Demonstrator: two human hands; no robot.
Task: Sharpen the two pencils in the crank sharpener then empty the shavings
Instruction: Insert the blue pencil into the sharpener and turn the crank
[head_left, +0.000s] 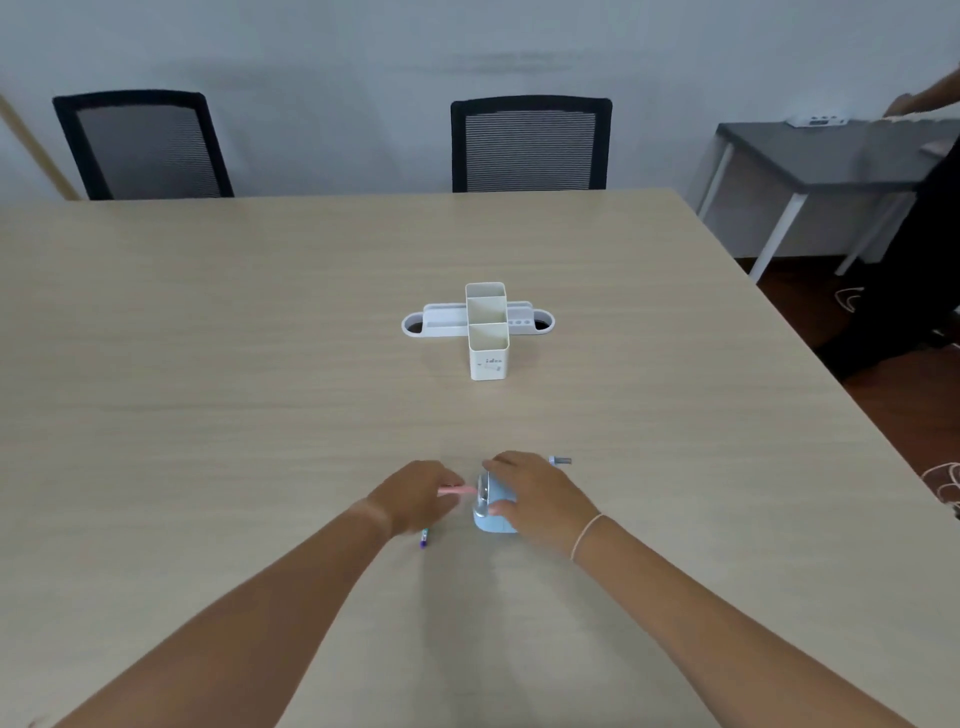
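A light blue crank sharpener (491, 519) stands on the wooden table (260, 338) near the front. My right hand (535, 493) rests over its top and grips it; the crank handle (560, 460) pokes out behind the hand on the right. My left hand (418, 496) holds a pink pencil (457, 489) level, its tip at the sharpener's left face. A second pencil with a purple end (424, 538) lies on the table under my left wrist, mostly hidden.
A white desk organiser (485, 327) with tall square cups stands mid-table beyond the hands. Two black mesh chairs (530, 143) sit at the far edge. A grey side table (831, 156) and another person's arm (924, 101) are at the right.
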